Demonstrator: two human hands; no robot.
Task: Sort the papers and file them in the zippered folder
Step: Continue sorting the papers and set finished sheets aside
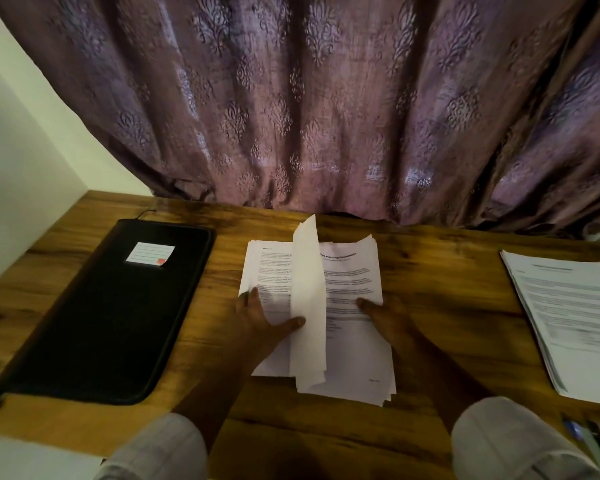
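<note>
Although most of the print is too blurred to read, the heading on the middle stack of papers point(354, 282) seems to end in "Internship Documentation", its start hidden behind a lifted sheet point(309, 289) that stands curled on edge across the stack. A white label point(149, 256) with ruled lines and a red corner sits on the far part of the black zippered folder point(118, 306), which lies closed on the left; no writing on it can be made out. The left hand point(257, 317) lies spread on the pages left of the lifted sheet, thumb touching that sheet. The right hand point(385, 313) rests with straight fingers on the printed page to its right. A second stack point(568, 313) of printed white pages lies well apart on the right. Everything rests on a wood-grain table point(430, 271), with pens point(586, 438) at its near right corner. A purple patterned curtain point(326, 98) hangs behind the far edge, beside a pale wall point(14, 133) on the left
</note>
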